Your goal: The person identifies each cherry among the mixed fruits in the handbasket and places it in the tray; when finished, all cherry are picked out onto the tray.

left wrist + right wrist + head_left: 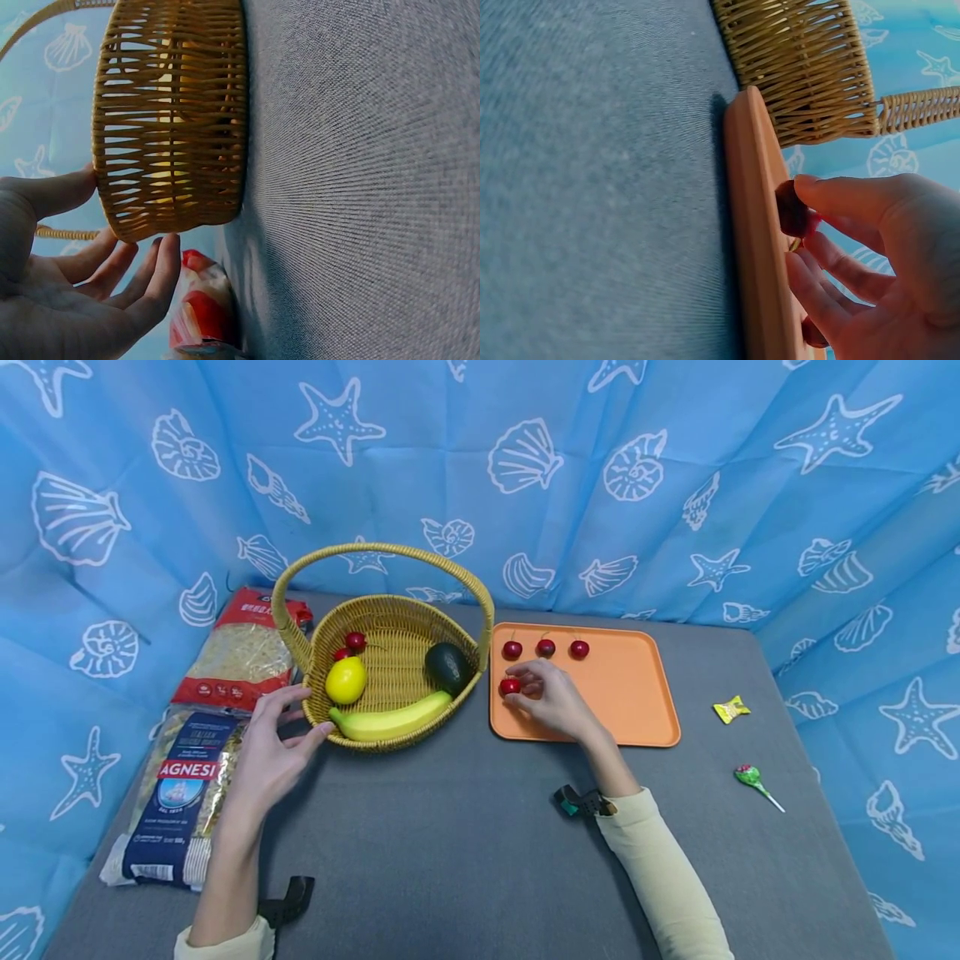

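On the left, a wicker basket (390,745) with a tall handle contains a lemon (346,681), a banana (393,720), an avocado (447,667) and two cherries (355,642). My left hand (273,752) holds the basket's near left corner, thumb on the front rim and fingers round the left side. Over the left part of an orange tray (622,693), my right hand (551,697) pinches a red cherry (510,686) between thumb and fingers. In the right wrist view this cherry (790,208) is at the tray's edge. Three more cherries (546,647) lie in a row along the tray's back.
Left of the basket lie a red-labelled clear bag (240,652) and a blue Agnesi pasta bag (176,793). A yellow wrapped candy (731,709) and a green lollipop (757,785) are right of the tray. A blue shell-patterned curtain (465,468) borders the grey table (450,852).
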Tool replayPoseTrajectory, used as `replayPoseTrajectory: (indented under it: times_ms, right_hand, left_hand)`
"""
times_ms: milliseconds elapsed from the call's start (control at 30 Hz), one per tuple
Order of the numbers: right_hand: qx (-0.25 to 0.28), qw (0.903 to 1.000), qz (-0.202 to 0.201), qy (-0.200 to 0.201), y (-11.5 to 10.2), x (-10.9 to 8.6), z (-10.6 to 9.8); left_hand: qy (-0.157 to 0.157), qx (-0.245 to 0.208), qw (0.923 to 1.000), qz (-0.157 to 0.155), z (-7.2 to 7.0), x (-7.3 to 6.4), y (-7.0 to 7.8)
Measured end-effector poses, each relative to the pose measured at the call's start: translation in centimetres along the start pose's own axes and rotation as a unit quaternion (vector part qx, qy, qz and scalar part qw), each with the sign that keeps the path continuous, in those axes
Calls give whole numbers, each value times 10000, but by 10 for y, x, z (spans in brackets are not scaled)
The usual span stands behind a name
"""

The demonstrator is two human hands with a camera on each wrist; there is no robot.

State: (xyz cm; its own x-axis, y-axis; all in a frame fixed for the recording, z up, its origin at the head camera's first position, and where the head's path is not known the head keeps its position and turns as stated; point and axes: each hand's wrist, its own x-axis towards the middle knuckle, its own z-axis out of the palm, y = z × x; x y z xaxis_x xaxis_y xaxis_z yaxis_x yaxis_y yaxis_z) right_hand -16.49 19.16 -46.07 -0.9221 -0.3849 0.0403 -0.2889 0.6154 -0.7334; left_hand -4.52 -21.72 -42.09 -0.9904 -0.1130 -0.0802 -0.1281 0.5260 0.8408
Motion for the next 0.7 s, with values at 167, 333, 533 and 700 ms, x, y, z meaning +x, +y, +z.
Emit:
replayPoseTrajectory:
  times_ms: [167, 333, 533, 700]
  right_hand:
    - [101, 9998, -50, 164, -6, -4, -5]
    - [701, 9957, -476, 382, -21, -12, -12]
    - [1255, 9829, -1110, 766, -51, -20, -18]
    - [1553, 9740, -1460, 768, -76, -20, -18]
  left_hand:
    - [-20, -11, 10000, -7, 0, 0, 0]
    - [23, 36, 10000, -50, 0, 0, 0]
    - [40, 59, 10000, -67, 0, -1, 0]
    - [35, -10, 10000, -46, 1, -1, 0]
